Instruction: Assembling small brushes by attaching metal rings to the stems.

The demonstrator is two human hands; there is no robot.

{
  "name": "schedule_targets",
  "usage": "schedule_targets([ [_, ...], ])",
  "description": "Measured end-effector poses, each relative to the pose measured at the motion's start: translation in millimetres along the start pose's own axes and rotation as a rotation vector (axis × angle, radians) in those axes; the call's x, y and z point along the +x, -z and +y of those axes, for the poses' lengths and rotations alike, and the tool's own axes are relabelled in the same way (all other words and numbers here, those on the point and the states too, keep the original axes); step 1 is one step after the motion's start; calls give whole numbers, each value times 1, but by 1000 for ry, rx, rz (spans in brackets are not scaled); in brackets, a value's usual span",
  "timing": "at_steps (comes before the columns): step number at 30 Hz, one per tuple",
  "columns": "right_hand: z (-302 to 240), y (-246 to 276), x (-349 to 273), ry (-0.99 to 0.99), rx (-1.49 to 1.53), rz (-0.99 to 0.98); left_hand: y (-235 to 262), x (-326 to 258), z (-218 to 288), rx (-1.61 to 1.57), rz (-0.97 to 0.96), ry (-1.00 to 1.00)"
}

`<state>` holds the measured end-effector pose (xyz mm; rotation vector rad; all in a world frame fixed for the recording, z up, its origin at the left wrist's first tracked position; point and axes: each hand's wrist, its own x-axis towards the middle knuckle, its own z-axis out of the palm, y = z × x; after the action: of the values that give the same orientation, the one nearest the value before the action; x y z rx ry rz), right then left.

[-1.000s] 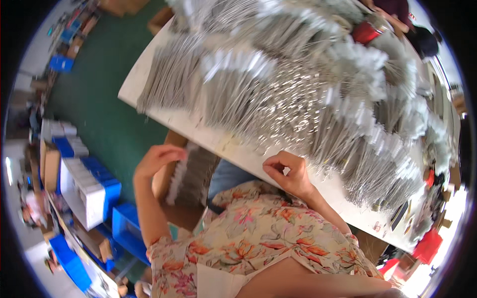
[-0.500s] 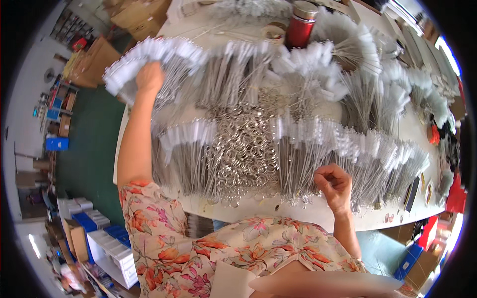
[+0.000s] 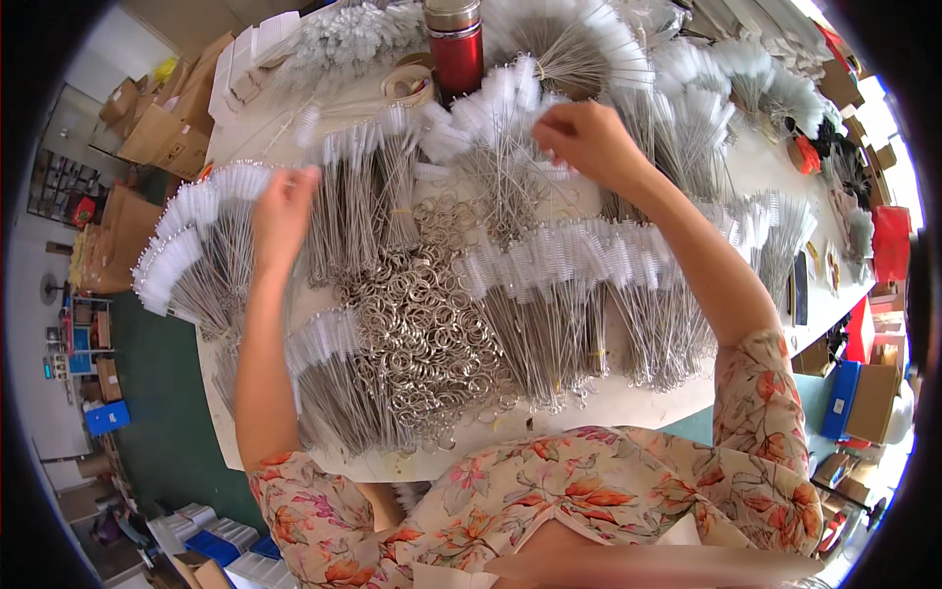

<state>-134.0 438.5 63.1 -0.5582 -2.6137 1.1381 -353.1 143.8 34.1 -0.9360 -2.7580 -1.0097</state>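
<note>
Left hand (image 3: 283,211) resting open on white-tipped wire brushes (image 3: 201,250); right hand (image 3: 589,142) pinching a brush bundle (image 3: 496,128) above the silver metal rings (image 3: 422,324) on the counter (image 3: 628,398).

Green floor (image 3: 162,412) — cardboard boxes (image 3: 167,133), blue bins (image 3: 103,417) around.

One red flask (image 3: 457,44) stands at the back. Two hands, the left hand (image 3: 283,208) and the right hand (image 3: 587,143), reach out. The wire brushes (image 3: 549,294) and metal rings (image 3: 422,334) are too many to count.
</note>
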Motion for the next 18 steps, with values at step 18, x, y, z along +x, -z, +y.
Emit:
schedule_targets([
  [18, 35, 95, 41, 117, -34, 686, -11, -30, -35, -133, -266, 15],
])
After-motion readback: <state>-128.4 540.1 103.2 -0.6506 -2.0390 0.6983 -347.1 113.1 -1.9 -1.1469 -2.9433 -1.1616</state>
